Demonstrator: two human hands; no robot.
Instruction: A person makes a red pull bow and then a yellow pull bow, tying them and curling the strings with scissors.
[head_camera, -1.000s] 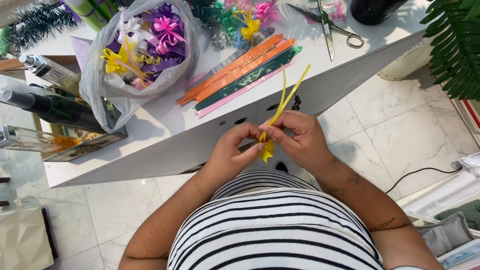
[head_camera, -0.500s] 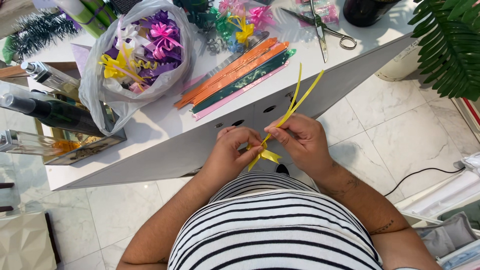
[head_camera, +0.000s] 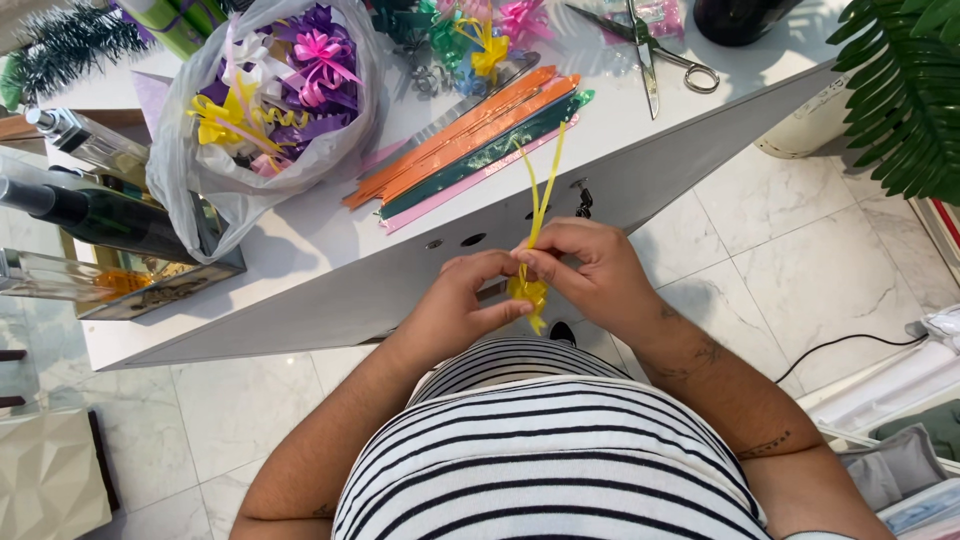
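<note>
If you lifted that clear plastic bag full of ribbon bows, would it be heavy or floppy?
Probably light: the clear plastic bag holds only thin curly ribbon bows. Likely floppy too, since its crinkled sides sag around them on the white table. It might spill, as its mouth looks open.

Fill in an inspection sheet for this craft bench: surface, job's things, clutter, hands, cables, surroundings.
Surface: white table, sunlit, crowded at the far side.
Job's things: yellow ribbon pinched between both hands, its loose ends rising towards the table.
Clutter: flat ribbon strips; plastic bag of bows; scissors; loose bows; bottles at the left edge.
Hands: left hand and right hand, fingers closed on the ribbon.
Cables: black cable on the floor, right.
Surroundings: marble floor; green plant; tinsel.
</note>
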